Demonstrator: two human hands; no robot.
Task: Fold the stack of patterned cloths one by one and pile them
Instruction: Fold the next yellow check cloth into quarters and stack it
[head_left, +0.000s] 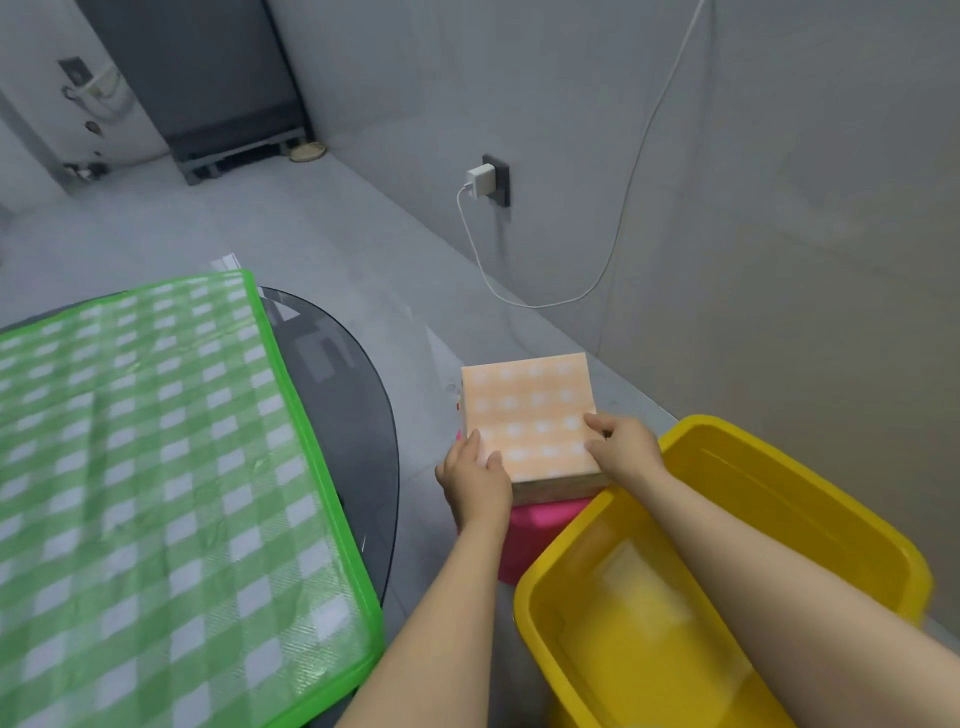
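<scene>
Left hand (475, 480) sits at the near-left corner of the square stack of orange-and-white checked cloths (530, 421), thumb on top, fingers wrapped down the side, prob. to steady or lift the block. Right hand (626, 444) is on the near-right corner, fingers curled onto the top layer w/ fingertips pinching at the edge; looks like it's peeling off the top cloth, tho can't tell if one layer is actually separated yet. Stack is neat, edges flush, resting on a bright pink plastic stool or tub (540, 519) that keeps it off the floor & in easy reach.

Just right of it, touching or nearly so, a yellow plastic rectangular tub (779, 467), something pale & blurry inside, can't ID.

Left side: green-and-white checked plastic mat w/ bright green border (156, 467) spread over a dark glass round table (358, 395), likely the folding surface. No folded pile visible, so task looks barely begun.

Behind, on the wall: white charger in a dark socket (485, 182), cable trailing.
</scene>
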